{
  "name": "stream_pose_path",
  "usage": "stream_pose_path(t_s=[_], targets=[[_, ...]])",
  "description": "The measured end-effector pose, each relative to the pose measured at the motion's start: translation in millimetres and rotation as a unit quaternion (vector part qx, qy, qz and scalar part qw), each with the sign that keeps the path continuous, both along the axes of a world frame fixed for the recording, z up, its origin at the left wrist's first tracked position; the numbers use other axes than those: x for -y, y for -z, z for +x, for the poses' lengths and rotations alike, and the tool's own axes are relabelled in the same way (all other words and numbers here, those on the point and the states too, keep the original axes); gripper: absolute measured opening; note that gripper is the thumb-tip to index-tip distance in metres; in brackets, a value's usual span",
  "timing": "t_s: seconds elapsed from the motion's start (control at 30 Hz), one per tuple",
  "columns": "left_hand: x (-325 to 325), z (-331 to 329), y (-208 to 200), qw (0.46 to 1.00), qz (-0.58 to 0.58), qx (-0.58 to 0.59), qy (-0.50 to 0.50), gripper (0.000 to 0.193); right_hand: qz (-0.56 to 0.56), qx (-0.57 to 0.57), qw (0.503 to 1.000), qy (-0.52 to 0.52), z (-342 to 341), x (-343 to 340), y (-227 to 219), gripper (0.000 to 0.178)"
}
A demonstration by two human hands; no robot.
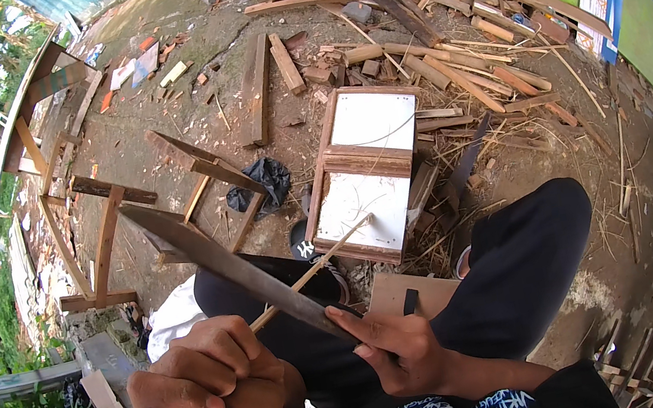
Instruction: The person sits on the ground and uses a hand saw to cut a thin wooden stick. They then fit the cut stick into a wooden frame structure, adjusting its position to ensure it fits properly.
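Note:
My left hand (210, 386) is closed in a fist round the lower end of a thin, pale wooden stick (329, 258). The stick slants up to the right, its far tip over a wooden box with white panels (362, 206). My right hand (399, 344) grips the near end of a long, dark machete (209, 255) between thumb and fingers; its handle is hidden. The blade points up to the left and crosses the stick just beyond my left fist. Whether the edge touches the stick, I cannot tell. Between my legs lies a flat brown board (434, 292).
A saw (471, 156) leans beside the box at the right. Behind it spreads a heap of wood scraps and poles (460, 67). To the left stand wooden frames (102, 243) near a black plastic bag (262, 182). A dark cap (301, 239) lies by the box.

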State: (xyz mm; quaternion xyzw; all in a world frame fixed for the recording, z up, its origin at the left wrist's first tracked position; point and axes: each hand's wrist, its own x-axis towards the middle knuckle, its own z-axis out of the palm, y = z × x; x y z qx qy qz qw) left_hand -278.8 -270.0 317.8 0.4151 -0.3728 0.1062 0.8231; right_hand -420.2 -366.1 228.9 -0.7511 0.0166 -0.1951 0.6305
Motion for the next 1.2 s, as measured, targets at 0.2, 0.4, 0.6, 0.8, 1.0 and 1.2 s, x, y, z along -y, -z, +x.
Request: stream_pose_path(t_s=[0.2,0.4,0.6,0.8,1.0,1.2], targets=[[1.5,4.0,-2.8,0.999,-0.008,-0.017,-0.039,0.051,0.006,-0.092,0.994,0.062,-0.5,7.5,31.0,0.049],[-1.4,0.3,-1.4,1.000,-0.006,-0.017,-0.010,0.051,-0.031,-0.012,0.999,0.033,-6.3,-3.1,8.6,0.046],[-3.4,3.6,-4.5,1.000,-0.001,-0.011,-0.003,0.050,0.004,-0.111,0.989,0.099,-5.6,4.3,44.3,0.049],[-1.1,4.5,0.5,1.000,-0.006,-0.020,-0.005,0.052,-0.021,-0.033,0.998,0.045,-6.8,-1.2,20.3,0.050],[-3.6,3.1,-4.1,1.000,0.008,-0.003,-0.009,0.051,-0.018,-0.117,0.986,0.115,-9.1,2.5,65.4,0.050],[-0.8,5.1,0.1,1.000,0.002,-0.012,-0.001,0.050,-0.036,-0.027,0.997,0.068,-7.8,-5.2,30.3,0.051]])
